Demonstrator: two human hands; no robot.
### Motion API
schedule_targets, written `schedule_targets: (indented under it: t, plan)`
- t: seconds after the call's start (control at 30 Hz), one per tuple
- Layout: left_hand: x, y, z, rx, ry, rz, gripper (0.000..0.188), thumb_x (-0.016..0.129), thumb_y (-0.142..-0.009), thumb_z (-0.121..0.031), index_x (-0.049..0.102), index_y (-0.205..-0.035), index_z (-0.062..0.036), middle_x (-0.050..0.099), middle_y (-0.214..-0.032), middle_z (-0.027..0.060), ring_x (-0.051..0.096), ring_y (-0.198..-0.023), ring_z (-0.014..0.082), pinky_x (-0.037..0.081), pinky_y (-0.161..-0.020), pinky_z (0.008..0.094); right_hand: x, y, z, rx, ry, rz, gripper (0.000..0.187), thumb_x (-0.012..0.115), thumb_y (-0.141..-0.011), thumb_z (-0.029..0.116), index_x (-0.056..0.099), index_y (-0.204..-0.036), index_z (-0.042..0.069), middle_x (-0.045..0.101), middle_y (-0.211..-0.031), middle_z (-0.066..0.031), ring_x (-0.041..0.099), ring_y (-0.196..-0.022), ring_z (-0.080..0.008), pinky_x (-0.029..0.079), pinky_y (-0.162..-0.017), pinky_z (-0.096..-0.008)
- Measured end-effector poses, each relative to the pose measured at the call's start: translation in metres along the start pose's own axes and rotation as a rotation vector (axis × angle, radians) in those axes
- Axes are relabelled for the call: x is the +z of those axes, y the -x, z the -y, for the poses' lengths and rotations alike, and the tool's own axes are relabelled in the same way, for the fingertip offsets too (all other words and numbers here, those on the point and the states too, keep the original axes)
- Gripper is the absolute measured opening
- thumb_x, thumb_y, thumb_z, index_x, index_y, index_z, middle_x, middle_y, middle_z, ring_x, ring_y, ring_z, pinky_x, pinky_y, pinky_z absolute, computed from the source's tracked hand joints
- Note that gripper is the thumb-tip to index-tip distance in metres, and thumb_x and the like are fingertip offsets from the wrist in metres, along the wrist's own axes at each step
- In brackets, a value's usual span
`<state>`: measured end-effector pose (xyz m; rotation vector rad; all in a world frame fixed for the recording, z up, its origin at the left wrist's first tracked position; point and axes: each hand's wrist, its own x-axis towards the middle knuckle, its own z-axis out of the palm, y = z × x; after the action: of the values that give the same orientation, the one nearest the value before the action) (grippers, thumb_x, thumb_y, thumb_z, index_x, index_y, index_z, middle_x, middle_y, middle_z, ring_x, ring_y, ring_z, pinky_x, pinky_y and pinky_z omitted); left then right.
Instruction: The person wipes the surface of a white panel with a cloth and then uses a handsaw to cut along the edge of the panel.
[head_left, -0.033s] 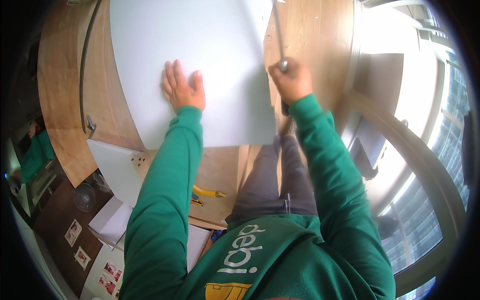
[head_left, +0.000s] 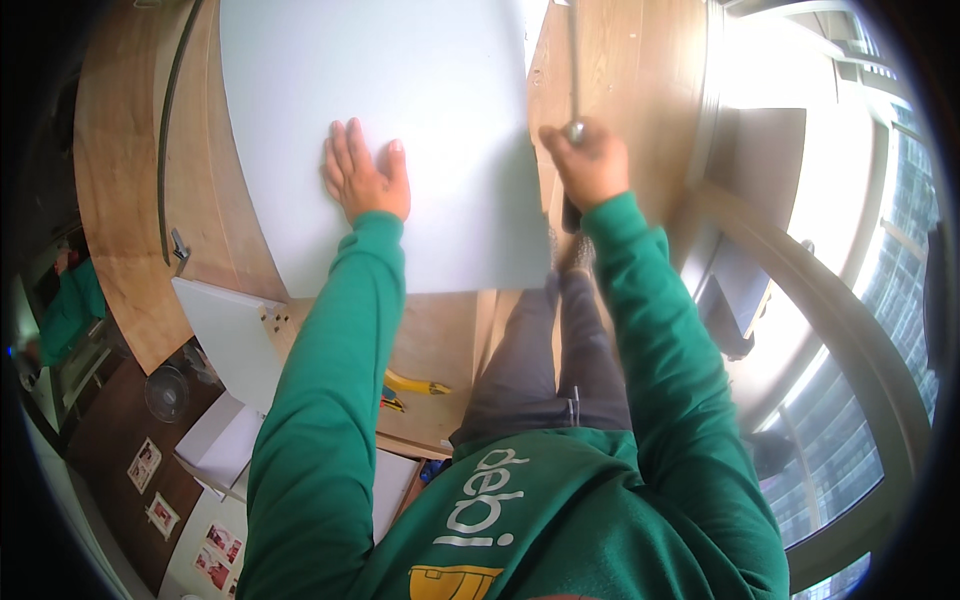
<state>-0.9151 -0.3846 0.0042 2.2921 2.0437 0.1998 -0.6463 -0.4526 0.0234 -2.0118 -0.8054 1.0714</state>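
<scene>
My left hand (head_left: 366,178) lies flat on a large white board (head_left: 450,235), fingers stretched out and thumb apart. To its right, my right hand (head_left: 592,170) is closed round the dark handle of a tool with a long thin metal shaft (head_left: 575,70). The shaft points away from me, beyond the board's right edge, and a rounded silver collar shows by my thumb. The tool's far end reaches the top of the picture, so its exact kind cannot be made out.
The board rests on a wooden surface (head_left: 650,70). A yellow-handled tool (head_left: 415,384) lies below the board. At left are a dark curved strip (head_left: 165,130), a smaller white panel (head_left: 225,335) and a white box (head_left: 222,440). A curved rail (head_left: 840,290) and windows stand at right.
My right hand has shifted slightly to the right, and the tool's shaft has swung right at its far end. My left hand keeps its place on the board.
</scene>
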Motion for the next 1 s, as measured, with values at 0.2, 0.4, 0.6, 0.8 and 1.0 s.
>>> schedule_targets:
  t: [0.2, 0.4, 0.6, 0.8, 1.0]
  plan:
    - [0.001, -0.001, 0.000, 0.019, -0.008, -0.017, 0.068, 0.054, -0.096, -0.044, 0.036, -0.153, -0.0111, 0.028, -0.161, 0.0125, 0.022, -0.149, 0.0332, 0.013, -0.122, 0.0524, -0.002, -0.008, -0.014, -0.116, -0.091, -0.084, 0.014, 0.067, -0.083, 0.016, 0.071, -0.087, 0.002, 0.067, -0.068, -0.0130, 0.065, -0.063, -0.0226, 0.053, -0.063, -0.0337]
    - [0.000, -0.001, -0.001, 0.005, -0.004, 0.000, 0.068, 0.051, -0.098, -0.046, 0.033, -0.154, -0.0119, 0.028, -0.162, 0.0112, 0.019, -0.150, 0.0318, 0.010, -0.123, 0.0495, 0.010, -0.018, 0.014, -0.008, -0.055, 0.056, 0.020, 0.069, -0.083, 0.021, 0.073, -0.090, 0.003, 0.070, -0.073, -0.0123, 0.068, -0.066, -0.0241, 0.055, -0.066, -0.0353]
    - [-0.001, -0.001, -0.001, -0.003, 0.000, 0.010, 0.068, 0.051, -0.098, -0.046, 0.033, -0.154, -0.0119, 0.027, -0.162, 0.0111, 0.019, -0.150, 0.0317, 0.010, -0.123, 0.0491, 0.019, -0.037, 0.011, 0.011, 0.016, 0.109, 0.023, 0.066, -0.082, 0.021, 0.070, -0.088, 0.000, 0.069, -0.073, -0.0131, 0.067, -0.066, -0.0248, 0.054, -0.066, -0.0357]
    - [0.001, -0.002, -0.001, 0.014, -0.008, 0.000, 0.068, 0.053, -0.097, -0.044, 0.035, -0.153, -0.0106, 0.027, -0.162, 0.0122, 0.020, -0.150, 0.0324, 0.012, -0.122, 0.0517, 0.011, -0.046, 0.003, 0.103, -0.243, 0.244, 0.024, 0.065, -0.080, 0.020, 0.068, -0.086, -0.002, 0.065, -0.069, -0.0079, 0.060, -0.062, -0.0176, 0.051, -0.062, -0.0329]
    - [0.001, -0.002, -0.001, 0.017, -0.008, 0.006, 0.068, 0.053, -0.096, -0.043, 0.035, -0.153, -0.0092, 0.027, -0.162, 0.0137, 0.021, -0.149, 0.0336, 0.013, -0.121, 0.0542, 0.006, -0.035, -0.008, 0.151, -0.307, 0.280, 0.021, 0.068, -0.079, 0.019, 0.067, -0.084, -0.001, 0.061, -0.066, -0.0048, 0.059, -0.062, -0.0148, 0.049, -0.059, -0.0307]
